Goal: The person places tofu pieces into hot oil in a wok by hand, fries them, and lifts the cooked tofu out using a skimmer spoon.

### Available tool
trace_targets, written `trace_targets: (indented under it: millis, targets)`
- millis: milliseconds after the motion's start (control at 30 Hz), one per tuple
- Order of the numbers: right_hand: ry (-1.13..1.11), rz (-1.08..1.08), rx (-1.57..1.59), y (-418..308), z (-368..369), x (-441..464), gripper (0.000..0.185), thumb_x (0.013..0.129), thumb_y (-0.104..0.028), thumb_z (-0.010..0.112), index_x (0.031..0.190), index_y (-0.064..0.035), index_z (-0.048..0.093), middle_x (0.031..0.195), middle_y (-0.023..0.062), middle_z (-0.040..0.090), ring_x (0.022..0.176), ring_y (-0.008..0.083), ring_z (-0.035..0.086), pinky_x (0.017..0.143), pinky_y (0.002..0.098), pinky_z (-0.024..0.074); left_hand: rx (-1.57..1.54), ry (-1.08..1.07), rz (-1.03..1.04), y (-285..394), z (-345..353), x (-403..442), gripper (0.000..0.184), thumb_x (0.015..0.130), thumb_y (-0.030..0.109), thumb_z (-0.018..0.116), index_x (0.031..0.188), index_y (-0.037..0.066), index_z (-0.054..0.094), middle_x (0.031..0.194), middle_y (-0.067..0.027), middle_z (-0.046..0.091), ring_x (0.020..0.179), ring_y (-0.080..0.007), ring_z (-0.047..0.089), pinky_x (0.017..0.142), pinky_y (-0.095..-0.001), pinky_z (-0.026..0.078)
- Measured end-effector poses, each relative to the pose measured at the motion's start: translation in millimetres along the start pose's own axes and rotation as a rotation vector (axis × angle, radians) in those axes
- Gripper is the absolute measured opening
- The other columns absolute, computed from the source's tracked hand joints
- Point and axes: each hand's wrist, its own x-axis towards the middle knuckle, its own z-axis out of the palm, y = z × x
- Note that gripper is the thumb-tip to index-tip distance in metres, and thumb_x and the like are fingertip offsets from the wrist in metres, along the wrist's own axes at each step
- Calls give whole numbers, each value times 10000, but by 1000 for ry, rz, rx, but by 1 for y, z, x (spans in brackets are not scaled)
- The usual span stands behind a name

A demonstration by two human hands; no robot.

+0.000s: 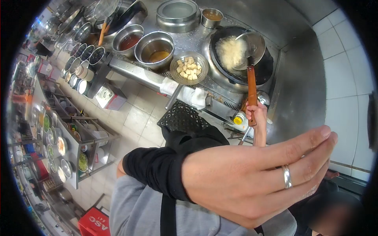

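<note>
My right hand is wrapped round the long wooden handle of a round strainer. The strainer's head is over the right part of a black wok, beside a pale, frothy mass of food. Close to the camera, my left hand reaches across to the right with its back towards me. Its fingers are stretched out and lie close together, with a silver ring on one; the thumb is hidden. Nothing shows in this hand. Left of the wok, a perforated ladle holds pale cubes.
Metal pots with brown and red liquid stand along the stove's left side. A large water pot and a small pot are behind. A yellow-capped bottle stands near my right hand. Another person is at lower right.
</note>
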Motion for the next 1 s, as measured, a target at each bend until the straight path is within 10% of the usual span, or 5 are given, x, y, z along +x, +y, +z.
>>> trace_targets:
  millis: [700, 1000]
  targets:
    - [453, -401, -616, -44, -7, -18, 104, 834, 29, 550, 870, -29, 628, 567, 1, 494, 434, 106, 481, 358, 285, 331, -20, -396, -120, -14, -28, -26, 312, 791, 105, 699, 1059, -51, 732, 1199, -224, 680, 1172, -396, 659, 1009, -505, 569]
    - [290, -138, -257, -31, -55, 33, 127, 786, 87, 541, 887, 48, 608, 612, 42, 504, 444, 122, 483, 371, 279, 354, -75, -478, -302, -22, -33, -37, 458, 707, 85, 783, 1144, -34, 713, 1241, -230, 667, 1227, -441, 625, 1014, -552, 536]
